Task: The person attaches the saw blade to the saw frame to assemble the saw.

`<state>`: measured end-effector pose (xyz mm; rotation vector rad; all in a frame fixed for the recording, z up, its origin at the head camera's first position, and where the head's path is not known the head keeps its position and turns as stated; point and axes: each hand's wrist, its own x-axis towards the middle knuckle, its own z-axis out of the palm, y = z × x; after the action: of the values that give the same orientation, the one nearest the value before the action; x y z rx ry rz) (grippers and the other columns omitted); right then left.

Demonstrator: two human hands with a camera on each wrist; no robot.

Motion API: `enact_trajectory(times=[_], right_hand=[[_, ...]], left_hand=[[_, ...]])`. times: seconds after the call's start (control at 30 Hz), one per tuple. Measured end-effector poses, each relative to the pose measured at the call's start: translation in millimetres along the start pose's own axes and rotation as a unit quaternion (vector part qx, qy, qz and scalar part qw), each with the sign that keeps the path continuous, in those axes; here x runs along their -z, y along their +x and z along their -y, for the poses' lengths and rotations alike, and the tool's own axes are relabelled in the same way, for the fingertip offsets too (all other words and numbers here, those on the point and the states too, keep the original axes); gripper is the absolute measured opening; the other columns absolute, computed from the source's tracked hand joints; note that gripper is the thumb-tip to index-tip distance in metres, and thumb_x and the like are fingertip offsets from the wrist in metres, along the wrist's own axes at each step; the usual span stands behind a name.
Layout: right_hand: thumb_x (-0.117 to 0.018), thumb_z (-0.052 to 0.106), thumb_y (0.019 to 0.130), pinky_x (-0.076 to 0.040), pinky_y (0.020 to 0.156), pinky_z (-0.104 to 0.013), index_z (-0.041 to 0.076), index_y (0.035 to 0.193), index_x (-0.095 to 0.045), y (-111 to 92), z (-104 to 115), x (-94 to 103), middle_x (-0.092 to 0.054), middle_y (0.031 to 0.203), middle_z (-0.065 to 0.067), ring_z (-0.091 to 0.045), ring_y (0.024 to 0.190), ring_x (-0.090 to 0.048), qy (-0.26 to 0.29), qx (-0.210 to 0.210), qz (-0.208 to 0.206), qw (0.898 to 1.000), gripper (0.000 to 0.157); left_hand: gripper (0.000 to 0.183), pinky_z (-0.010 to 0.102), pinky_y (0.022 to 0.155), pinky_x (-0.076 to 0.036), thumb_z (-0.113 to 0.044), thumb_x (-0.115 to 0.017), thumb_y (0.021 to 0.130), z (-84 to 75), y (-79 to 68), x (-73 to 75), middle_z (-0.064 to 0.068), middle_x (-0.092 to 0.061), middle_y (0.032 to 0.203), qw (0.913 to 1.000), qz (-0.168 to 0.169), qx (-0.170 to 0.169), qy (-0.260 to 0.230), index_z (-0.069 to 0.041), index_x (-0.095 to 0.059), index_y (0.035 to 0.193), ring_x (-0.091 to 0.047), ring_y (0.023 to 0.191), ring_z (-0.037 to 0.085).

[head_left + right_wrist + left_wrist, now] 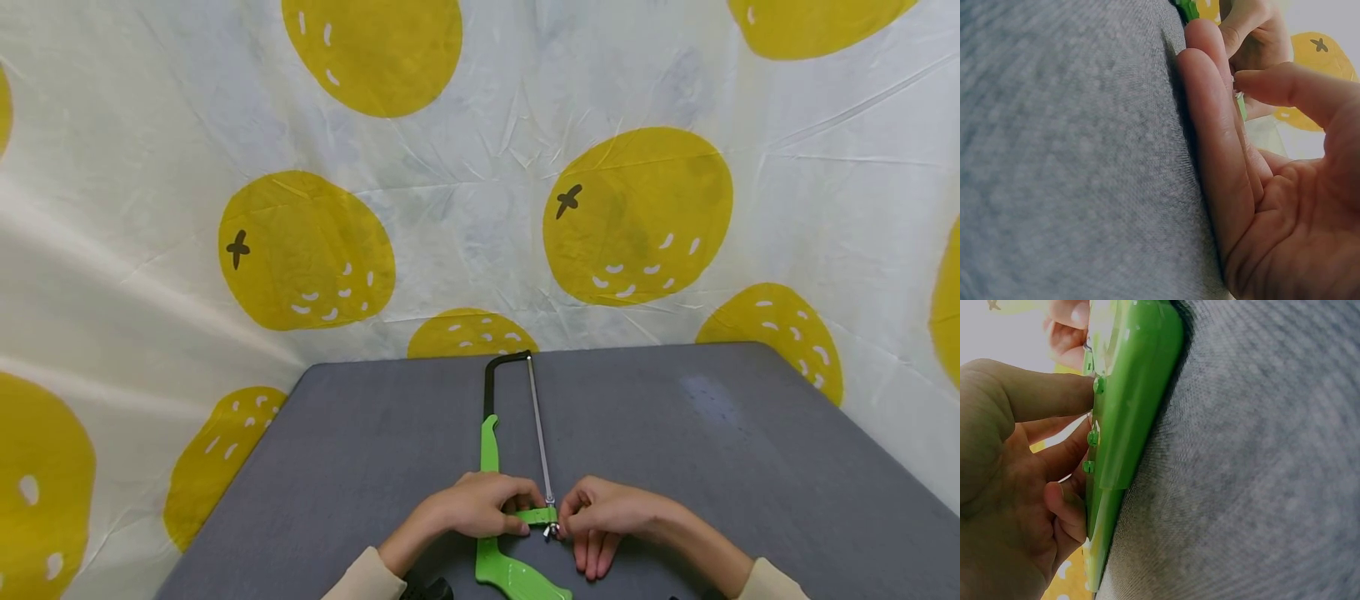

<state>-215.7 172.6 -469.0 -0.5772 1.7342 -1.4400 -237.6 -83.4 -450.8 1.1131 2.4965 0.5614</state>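
Note:
A hacksaw (489, 454) with a green handle and black front frame lies flat on the grey table, its blade (538, 425) running along the right side. My left hand (480, 504) reaches over the green frame and grips the short green arm (536, 516) at the blade's near end. In the left wrist view, the thumb presses the green frame (1141, 394) from above. My right hand (611, 517) pinches at the small metal wing nut (551, 531) just beyond that arm. Its lower fingers (1219, 131) lie stretched along the table, while the fingertips partly hide the nut.
The grey table (637, 433) has a pale smudge at its right. A white cloth (480, 225) printed with yellow fruit hangs behind and beside it. A dark object (427, 588) shows below the left sleeve at the front edge.

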Motion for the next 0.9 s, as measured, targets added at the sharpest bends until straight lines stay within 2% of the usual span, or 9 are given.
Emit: enact_trajectory(times=[0.4, 0.9], right_hand=[[-0.06, 0.008, 0.095, -0.056, 0.05, -0.024, 0.002, 0.093, -0.068, 2.5, -7.1, 1.4, -0.072, 0.066, -0.003, -0.007, 0.054, -0.07, 0.004, 0.009, 0.0, 1.0, 0.01], [-0.061, 0.006, 0.095, -0.056, 0.05, -0.023, 0.002, 0.095, -0.065, 3.8, -7.2, 1.2, -0.071, 0.066, -0.003, -0.007, 0.054, -0.07, 0.012, 0.012, 0.0, 1.0, 0.006]], left_hand=[[0.025, 0.02, 0.074, -0.044, -0.028, -0.074, 0.096, 1.1, 1.3, -2.3, -0.021, -0.066, 0.093, 1.0, 0.001, 0.0, -0.005, -0.034, -0.07, 0.12, -0.057, 0.08, -0.008], [0.025, 0.018, 0.075, -0.045, -0.029, -0.074, 0.096, 2.7, 1.5, -3.0, -0.02, -0.069, 0.098, 1.0, -0.001, -0.001, -0.002, -0.035, -0.069, 0.12, -0.058, 0.083, -0.009]])
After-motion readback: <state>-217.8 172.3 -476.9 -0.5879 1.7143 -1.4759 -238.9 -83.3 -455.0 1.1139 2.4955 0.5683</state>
